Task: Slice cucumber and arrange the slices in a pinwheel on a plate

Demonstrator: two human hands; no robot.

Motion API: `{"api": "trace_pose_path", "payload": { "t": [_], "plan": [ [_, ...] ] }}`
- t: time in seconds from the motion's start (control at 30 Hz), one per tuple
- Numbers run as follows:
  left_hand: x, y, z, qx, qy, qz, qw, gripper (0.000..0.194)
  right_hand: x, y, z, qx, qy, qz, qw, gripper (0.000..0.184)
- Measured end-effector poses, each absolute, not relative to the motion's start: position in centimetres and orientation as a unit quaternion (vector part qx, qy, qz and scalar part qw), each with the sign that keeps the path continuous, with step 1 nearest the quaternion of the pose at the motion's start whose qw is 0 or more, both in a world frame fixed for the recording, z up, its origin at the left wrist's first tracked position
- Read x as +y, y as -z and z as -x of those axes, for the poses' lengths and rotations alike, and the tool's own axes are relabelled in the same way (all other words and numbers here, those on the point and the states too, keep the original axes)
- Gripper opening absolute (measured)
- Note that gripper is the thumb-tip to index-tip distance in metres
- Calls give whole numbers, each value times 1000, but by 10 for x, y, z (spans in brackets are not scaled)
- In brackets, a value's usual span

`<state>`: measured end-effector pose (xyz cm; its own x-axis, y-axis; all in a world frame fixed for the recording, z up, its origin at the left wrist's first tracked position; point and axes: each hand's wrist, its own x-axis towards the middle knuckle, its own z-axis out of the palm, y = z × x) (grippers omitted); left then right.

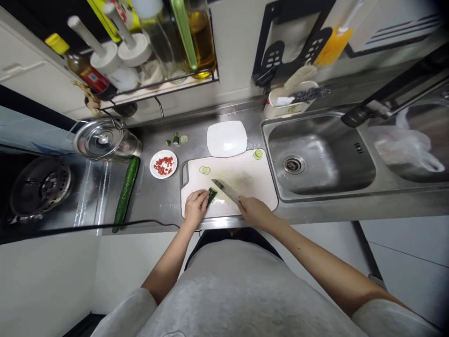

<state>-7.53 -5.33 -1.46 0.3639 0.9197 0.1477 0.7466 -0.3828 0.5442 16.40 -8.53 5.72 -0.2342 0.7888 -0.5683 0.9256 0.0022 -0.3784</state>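
Observation:
My left hand (196, 206) is closed on a short piece of cucumber (211, 195) at the lower left of the white cutting board (196, 161). The handle of a knife (228, 191) is in my right hand (253, 211); its blade slants up and left, its tip just right of the cucumber piece. Thin cucumber slices (205, 170) lie on the board's upper left, and more slices (258, 153) rest at its upper right corner. Wet traces mark the board's middle. Behind the board stands a white square plate (226, 138).
Left of the board, a round white plate (153, 164) holds chopped red pieces (163, 165). A whole cucumber (126, 194) lies further left, near a steel pot (101, 140). Cucumber ends (176, 138) sit behind. A steel sink (322, 154) is on the right; a dark cable (140, 222) crosses the counter's front.

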Motion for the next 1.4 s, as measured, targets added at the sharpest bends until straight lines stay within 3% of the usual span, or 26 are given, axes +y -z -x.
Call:
{"api": "trace_pose_path", "payload": {
  "t": [0.33,1.4],
  "plan": [
    [-52,27,76,502,-214,-819,177,30,-87,-56,-140,732,330,-574,162,20],
    [-49,32,76,490,-223,-828,158,24,-88,-47,-130,745,315,-569,149,25]
  ]
}}
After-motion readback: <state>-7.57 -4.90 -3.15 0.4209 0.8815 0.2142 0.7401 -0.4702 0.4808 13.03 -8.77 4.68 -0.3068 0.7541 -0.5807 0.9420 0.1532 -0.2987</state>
